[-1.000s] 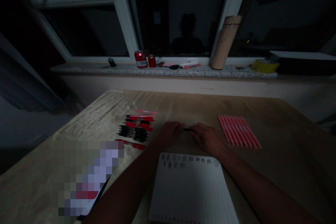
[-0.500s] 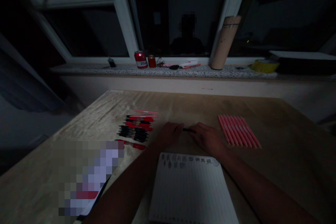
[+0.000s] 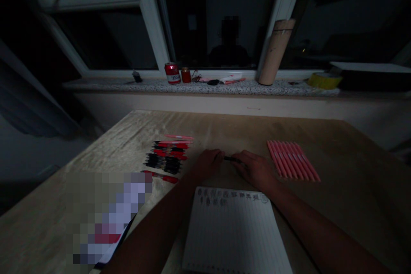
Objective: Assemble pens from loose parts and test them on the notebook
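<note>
Over the table, just beyond the notebook, a black pen (image 3: 230,159) lies level between my two hands. My left hand (image 3: 208,163) is closed at the pen's left end, its fingertips pinched together. The right end is gripped by my right hand (image 3: 257,170), with the fingers curled round it. A lined notebook (image 3: 236,233) with small dark scribbles along its top lies open below my wrists. Left of my left hand is a group of black pens (image 3: 163,162) and red pens (image 3: 170,153). A row of pink pens (image 3: 292,160) lies to the right of my right hand.
A blurred-out object (image 3: 118,218) lies at the table's left front. On the windowsill stand a red can (image 3: 172,73), a small jar (image 3: 186,75), a tall tube (image 3: 276,53), a yellow tape roll (image 3: 324,81) and a dark box (image 3: 374,78). The room is dim.
Almost nothing differs. Both hands stay in place on the black pen, with at most a slight shift of the fingers.
</note>
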Motion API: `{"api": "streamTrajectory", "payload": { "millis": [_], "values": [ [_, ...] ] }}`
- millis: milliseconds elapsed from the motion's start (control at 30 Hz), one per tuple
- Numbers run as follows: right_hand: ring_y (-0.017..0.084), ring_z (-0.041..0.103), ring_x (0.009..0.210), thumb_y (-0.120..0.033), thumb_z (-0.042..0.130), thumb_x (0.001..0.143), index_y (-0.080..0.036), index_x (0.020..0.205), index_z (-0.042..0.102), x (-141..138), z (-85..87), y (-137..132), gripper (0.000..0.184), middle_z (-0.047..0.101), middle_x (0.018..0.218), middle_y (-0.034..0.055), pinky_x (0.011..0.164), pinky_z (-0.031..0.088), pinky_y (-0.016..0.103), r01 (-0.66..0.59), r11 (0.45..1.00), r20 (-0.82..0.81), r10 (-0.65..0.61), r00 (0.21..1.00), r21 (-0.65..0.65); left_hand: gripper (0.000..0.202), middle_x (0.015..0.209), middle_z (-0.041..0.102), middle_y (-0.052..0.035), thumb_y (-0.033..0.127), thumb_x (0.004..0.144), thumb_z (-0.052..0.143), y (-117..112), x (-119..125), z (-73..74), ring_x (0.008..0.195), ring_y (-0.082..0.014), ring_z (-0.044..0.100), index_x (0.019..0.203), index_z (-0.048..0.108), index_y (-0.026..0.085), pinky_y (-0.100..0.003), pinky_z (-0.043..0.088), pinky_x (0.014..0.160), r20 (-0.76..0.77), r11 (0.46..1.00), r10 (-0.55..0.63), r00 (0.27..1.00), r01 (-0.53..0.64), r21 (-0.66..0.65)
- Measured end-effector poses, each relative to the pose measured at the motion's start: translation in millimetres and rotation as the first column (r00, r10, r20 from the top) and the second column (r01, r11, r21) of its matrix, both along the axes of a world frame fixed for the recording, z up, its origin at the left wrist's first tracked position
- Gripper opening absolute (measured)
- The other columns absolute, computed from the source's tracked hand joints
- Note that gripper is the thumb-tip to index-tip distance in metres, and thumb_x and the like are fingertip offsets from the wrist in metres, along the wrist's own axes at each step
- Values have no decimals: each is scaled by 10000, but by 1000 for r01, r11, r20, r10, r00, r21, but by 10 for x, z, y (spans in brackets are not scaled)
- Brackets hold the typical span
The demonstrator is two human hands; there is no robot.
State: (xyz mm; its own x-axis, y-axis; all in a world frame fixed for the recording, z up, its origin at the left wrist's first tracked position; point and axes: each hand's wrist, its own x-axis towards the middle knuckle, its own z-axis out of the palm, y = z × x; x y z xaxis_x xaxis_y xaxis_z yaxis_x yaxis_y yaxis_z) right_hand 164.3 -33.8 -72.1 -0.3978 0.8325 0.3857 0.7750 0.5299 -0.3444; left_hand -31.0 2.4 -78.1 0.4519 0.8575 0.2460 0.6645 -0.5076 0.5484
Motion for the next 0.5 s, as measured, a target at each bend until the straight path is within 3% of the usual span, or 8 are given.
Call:
{"api": "streamTrajectory", "payload": {
  "millis": [500],
  "values": [
    [163,616,816,-302,477,872,-223,1035,621,18,32,-21,232,657,920,44,697,450,260,33,999,-3,-33,999,13,431,582,485,24,428,897,316,18,-19,1,574,-102,450,647,521,142,-236,302,563,171,994,17,985,2,-106]
  ]
}}
